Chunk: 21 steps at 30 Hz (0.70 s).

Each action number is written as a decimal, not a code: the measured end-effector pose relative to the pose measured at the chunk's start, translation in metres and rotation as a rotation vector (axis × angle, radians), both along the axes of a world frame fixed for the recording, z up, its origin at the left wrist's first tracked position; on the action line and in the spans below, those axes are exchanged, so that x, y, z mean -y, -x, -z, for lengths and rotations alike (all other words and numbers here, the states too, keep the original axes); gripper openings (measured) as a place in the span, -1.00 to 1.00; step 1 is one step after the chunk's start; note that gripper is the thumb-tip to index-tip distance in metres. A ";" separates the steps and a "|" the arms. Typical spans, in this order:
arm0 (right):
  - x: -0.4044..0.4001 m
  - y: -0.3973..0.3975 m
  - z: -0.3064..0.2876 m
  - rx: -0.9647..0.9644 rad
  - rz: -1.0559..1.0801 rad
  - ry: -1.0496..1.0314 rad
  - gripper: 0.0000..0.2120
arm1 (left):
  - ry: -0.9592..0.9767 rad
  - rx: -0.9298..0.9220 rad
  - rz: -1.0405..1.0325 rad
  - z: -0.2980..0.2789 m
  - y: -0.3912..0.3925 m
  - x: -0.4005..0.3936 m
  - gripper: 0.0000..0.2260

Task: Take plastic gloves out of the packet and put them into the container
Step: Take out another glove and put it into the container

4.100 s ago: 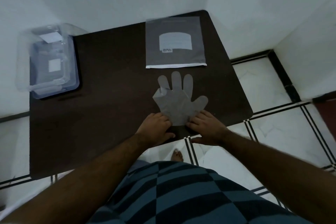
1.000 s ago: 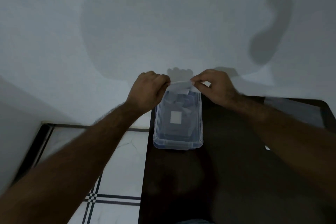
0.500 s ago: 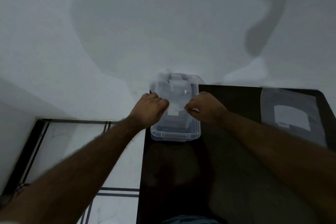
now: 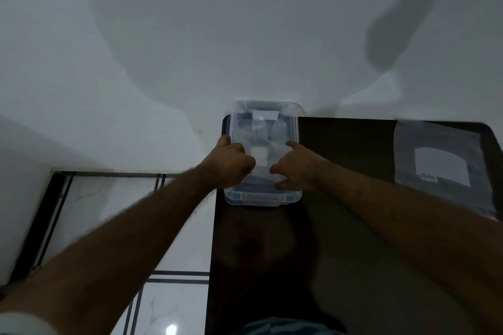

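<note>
Now, the change: a second ago both hands held the glove stretched in the air above the far end of the box; half a second ago they had dropped to its rim; at this moment they are down inside it, and the glove lies on the contents.
Glove: the plastic glove [image 4: 268, 141] is inside the box, its pale finger shapes pointing toward the wall; it is thin and see-through, so its edges are hard to trace.
Box: the clear container [image 4: 262, 198] stands at the far left corner of the dark table [image 4: 272, 253], against the white wall [image 4: 190, 35], lid off.
Left hand: the left hand [image 4: 230, 164] is curled into a loose fist at the near left of the box, fingers folded in; whether it pinches the cuff or only presses on it I cannot tell.
Right hand: the right hand [image 4: 296, 168] has its forefinger stretched out flat over the glove and the other fingers bent; it seems to be pressing down, not gripping, though the film under it is too faint to be sure.
Packet: the packet [image 4: 441, 166] lies flat at the far right of the table, well apart from the box.
Meaning for the task: I judge this glove as good as delivered; what remains is to let go and return to the packet for the next.
</note>
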State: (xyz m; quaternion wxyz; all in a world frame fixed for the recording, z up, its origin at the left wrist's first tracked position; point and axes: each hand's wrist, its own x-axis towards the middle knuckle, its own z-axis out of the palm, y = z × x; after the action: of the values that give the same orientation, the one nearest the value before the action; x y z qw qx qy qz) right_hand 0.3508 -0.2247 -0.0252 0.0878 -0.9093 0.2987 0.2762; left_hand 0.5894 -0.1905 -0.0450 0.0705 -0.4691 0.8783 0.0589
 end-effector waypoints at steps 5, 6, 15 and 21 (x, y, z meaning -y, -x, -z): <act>0.004 -0.006 -0.003 -0.022 0.010 -0.090 -0.49 | -0.181 0.108 0.059 -0.003 0.002 0.008 -0.66; 0.005 -0.007 -0.004 -0.014 0.011 -0.109 -0.50 | -0.213 0.110 0.073 -0.004 0.001 0.009 -0.63; 0.026 -0.020 0.009 -0.013 0.011 0.116 -0.70 | -0.204 0.225 0.059 -0.013 0.008 0.027 -0.66; 0.023 -0.027 0.023 -0.116 0.044 0.154 -0.49 | -0.166 0.393 0.016 -0.001 0.018 0.029 -0.76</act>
State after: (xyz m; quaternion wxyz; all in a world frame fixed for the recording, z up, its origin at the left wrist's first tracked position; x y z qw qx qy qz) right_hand 0.3777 -0.2474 -0.0479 0.0060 -0.8891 0.3434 0.3027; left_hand 0.5711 -0.2196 -0.0436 0.2795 -0.4570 0.8436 0.0377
